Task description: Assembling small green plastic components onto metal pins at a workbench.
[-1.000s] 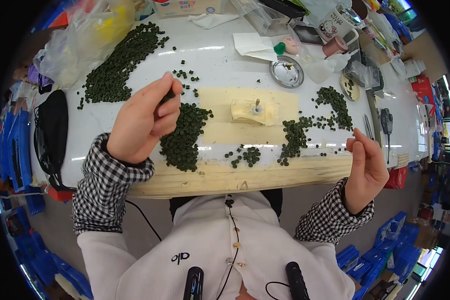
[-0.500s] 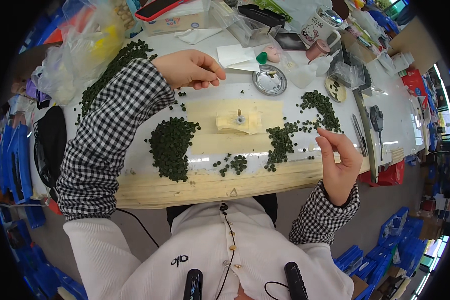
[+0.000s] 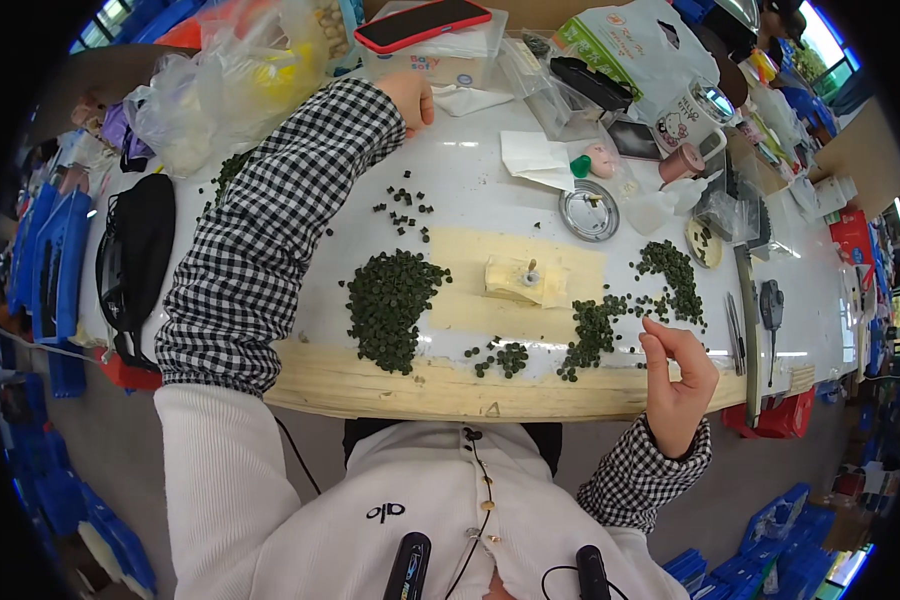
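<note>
My left hand (image 3: 409, 101) reaches to the far side of the table, close to a crumpled white tissue (image 3: 464, 99). Its fingers are curled; whatever they may hold is hidden. Over the right of the table is my right hand (image 3: 680, 385), thumb and forefinger tips together in a pinch, too small to tell on what. Small dark green pieces lie near it in a loose heap (image 3: 592, 335). A larger pile of the same pieces (image 3: 390, 310) sits left of the middle. Between them a small block wrapped in yellowish tape (image 3: 523, 280), with a metal pin on top, stands on a taped patch (image 3: 460, 300).
Along the back are a red-edged phone (image 3: 422, 24) on a plastic box, clear bags (image 3: 220, 110), a mug (image 3: 688, 115) and a pink spool (image 3: 680, 162). A round metal lid (image 3: 589, 211) lies nearer. Tweezers (image 3: 736, 335) rest at the right.
My left hand has moved farther away toward the back, and its fingers have curled more out of sight. The right hand keeps its pinch over the right side. The whole view has shifted.
</note>
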The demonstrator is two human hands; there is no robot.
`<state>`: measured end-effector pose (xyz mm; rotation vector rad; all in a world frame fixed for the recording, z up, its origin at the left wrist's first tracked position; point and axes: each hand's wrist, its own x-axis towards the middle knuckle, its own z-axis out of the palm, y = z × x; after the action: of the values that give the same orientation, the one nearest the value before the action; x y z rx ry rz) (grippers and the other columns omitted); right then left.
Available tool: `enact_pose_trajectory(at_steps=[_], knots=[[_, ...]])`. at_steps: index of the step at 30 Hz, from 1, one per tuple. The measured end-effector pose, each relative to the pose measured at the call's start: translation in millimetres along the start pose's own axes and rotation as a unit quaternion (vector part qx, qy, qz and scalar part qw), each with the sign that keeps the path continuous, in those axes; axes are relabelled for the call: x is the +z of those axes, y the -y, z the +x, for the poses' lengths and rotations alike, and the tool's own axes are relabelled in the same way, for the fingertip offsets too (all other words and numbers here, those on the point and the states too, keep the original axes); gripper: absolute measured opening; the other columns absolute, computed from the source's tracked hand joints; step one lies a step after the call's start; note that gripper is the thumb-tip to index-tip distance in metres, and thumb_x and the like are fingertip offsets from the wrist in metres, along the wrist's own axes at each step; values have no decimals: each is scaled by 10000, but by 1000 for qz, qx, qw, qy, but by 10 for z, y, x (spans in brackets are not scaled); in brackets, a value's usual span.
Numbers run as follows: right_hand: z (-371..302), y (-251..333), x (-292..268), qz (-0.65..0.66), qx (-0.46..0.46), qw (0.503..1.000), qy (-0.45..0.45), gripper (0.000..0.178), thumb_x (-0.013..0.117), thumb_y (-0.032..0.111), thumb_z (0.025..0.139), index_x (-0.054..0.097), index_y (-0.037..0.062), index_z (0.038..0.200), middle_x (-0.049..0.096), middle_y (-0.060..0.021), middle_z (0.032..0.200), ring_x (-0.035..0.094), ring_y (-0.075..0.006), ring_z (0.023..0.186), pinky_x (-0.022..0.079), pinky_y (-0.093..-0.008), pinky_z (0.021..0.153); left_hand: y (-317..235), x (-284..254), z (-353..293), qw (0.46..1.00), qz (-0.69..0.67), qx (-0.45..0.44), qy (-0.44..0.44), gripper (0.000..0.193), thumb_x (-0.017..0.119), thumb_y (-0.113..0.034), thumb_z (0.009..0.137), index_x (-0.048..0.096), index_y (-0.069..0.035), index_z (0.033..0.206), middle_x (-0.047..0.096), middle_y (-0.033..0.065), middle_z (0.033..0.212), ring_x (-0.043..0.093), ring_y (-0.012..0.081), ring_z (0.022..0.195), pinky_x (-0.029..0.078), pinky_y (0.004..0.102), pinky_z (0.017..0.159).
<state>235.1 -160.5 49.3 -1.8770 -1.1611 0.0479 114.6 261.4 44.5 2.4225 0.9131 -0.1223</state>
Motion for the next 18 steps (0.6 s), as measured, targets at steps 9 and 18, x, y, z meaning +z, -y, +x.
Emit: enact_pose_trajectory(at_steps=[9,18], knots=[[3,27,64,6,-5,1000,26,135,662,-9,831,680,-45,959,663,-117,792,593,-162,680,459,-264,653,353,-27,2,994,26,56,-89,125,659,17,775,708,1,888,701,111,800,674,172,700,542,287,652],[-62,14,23,-5,7,999,33,141,655,-11,836,681,-45,970,666,-121,804,592,-158,687,461,-263,656,445,-63,-13,989,53,105,-91,167,628,22,816,707,-21,957,712,103,935,673,193,894,534,293,820]])
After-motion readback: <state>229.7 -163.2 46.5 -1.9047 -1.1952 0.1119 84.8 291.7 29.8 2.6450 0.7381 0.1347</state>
